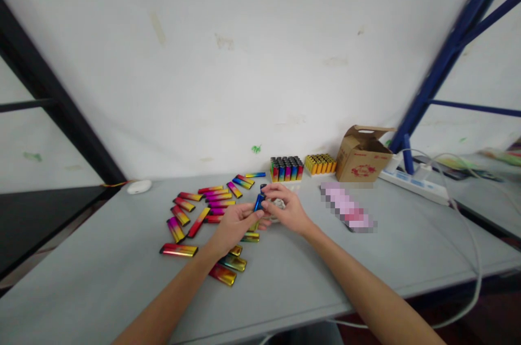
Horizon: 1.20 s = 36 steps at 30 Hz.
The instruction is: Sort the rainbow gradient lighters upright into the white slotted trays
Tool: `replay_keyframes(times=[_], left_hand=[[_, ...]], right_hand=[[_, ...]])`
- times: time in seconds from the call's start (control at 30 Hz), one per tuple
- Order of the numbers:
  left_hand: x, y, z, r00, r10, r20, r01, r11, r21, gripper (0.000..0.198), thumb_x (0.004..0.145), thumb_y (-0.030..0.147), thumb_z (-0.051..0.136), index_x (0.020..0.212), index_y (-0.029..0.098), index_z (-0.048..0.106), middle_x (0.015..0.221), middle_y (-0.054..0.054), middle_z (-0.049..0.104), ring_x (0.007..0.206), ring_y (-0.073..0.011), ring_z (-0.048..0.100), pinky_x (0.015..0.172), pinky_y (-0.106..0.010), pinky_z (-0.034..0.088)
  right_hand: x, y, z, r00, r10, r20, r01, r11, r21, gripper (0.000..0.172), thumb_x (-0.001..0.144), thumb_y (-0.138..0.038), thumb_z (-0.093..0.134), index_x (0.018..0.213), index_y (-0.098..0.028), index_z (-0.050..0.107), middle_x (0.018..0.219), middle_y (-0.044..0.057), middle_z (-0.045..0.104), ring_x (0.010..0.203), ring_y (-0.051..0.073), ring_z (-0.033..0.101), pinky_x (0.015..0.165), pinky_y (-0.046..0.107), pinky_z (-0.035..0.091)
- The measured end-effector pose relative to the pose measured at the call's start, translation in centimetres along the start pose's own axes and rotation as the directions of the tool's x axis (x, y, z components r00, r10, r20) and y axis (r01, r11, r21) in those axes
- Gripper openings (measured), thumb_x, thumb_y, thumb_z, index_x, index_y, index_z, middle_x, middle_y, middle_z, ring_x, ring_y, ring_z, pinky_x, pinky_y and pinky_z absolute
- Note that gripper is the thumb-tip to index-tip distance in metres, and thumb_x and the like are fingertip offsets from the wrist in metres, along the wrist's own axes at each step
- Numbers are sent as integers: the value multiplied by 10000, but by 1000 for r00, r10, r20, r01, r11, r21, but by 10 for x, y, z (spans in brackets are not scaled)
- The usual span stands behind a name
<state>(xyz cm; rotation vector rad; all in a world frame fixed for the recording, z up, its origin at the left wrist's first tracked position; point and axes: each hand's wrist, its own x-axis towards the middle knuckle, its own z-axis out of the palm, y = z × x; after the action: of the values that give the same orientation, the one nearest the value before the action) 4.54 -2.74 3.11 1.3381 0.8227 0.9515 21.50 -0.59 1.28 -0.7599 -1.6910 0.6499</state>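
Note:
Both my hands meet over the grey table (pixel 122 280), just in front of the centre. My left hand (pixel 234 225) is closed around the lower part of a blue lighter (pixel 259 202). My right hand (pixel 285 206) pinches the top of the same lighter with its fingers curled. Several shiny rainbow-coloured metal sleeves (pixel 203 209) lie scattered on the table to the left of my hands and under my left wrist. Something pale shows under my right hand, too hidden to name.
A tray of upright coloured lighters (pixel 286 168) and a tray of yellow lighters (pixel 321 164) stand by the wall. An open cardboard box (pixel 360 156), a white power strip (pixel 415 185) with cables, a blurred pink patch (pixel 348 208) and a small white oval object (pixel 139 186) also lie here.

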Motion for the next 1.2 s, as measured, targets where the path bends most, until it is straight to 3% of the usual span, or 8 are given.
replay_keyframes(times=[0.17, 0.3, 0.37, 0.47, 0.6, 0.73, 0.9, 1.2], left_hand=[[5, -11, -5, 994, 55, -96, -45, 993, 106, 293, 733, 399, 739, 890, 153, 711, 762, -55, 737, 734, -225, 710, 702, -346, 582], [5, -21, -13, 951, 252, -177, -157, 892, 424, 274, 735, 355, 739, 955, 193, 722, 899, -84, 749, 859, -251, 699, 809, -367, 554], [4, -23, -16, 932, 350, -91, -225, 759, 611, 262, 757, 349, 712, 981, 213, 726, 981, -92, 741, 951, -267, 672, 920, -414, 506], [2, -25, -18, 917, 382, 113, -321, 540, 778, 283, 816, 352, 637, 1054, 219, 712, 1138, -105, 701, 1095, -274, 610, 1030, -459, 420], [0, -25, -17, 916, 327, 231, -356, 402, 844, 340, 860, 372, 571, 1141, 219, 685, 1263, -111, 644, 1204, -279, 548, 1066, -482, 382], [-1, -25, -17, 932, 266, 246, -336, 382, 861, 359, 879, 395, 539, 1155, 216, 685, 1261, -112, 647, 1253, -299, 514, 1074, -510, 367], [0, -28, -18, 923, 274, 268, -358, 367, 859, 354, 887, 401, 534, 1163, 235, 682, 1254, -101, 652, 1242, -294, 522, 1063, -505, 381], [-3, -23, -16, 922, 294, 253, -365, 434, 824, 332, 851, 377, 597, 1132, 234, 699, 1222, -101, 669, 1222, -300, 536, 1068, -522, 381]], right_hand=[[8, 6, -6, 986, 135, -98, -123, 985, 119, 257, 783, -430, 680, 863, -188, 714, 993, 92, 700, 913, 204, 663, 761, 323, 537], [16, 18, -25, 933, 256, -252, -217, 961, 173, 341, 770, -464, 672, 932, -165, 674, 806, 59, 709, 704, 198, 679, 612, 310, 540], [18, 26, -31, 911, 279, -303, -238, 957, 166, 356, 751, -480, 673, 898, -156, 661, 782, 62, 704, 689, 203, 683, 608, 310, 546], [15, 39, -30, 913, 284, -293, -272, 959, 83, 337, 758, -467, 658, 889, -156, 650, 809, 78, 709, 689, 208, 688, 620, 314, 553], [10, 52, -24, 939, 264, -220, -277, 960, -29, 265, 811, -404, 594, 885, -156, 649, 860, 88, 717, 694, 195, 684, 649, 312, 550], [8, 52, -23, 959, 224, -175, -251, 957, -148, 243, 849, -347, 551, 950, -156, 661, 887, 88, 728, 730, 190, 680, 658, 304, 539], [6, 41, -24, 983, 147, -112, -176, 931, -321, 266, 878, -326, 544, 1039, -160, 676, 984, 106, 732, 799, 196, 670, 703, 316, 529], [5, 43, -22, 987, 148, -60, -160, 913, -375, 260, 893, -311, 538, 1060, -170, 679, 981, 96, 729, 829, 198, 663, 728, 318, 521]])
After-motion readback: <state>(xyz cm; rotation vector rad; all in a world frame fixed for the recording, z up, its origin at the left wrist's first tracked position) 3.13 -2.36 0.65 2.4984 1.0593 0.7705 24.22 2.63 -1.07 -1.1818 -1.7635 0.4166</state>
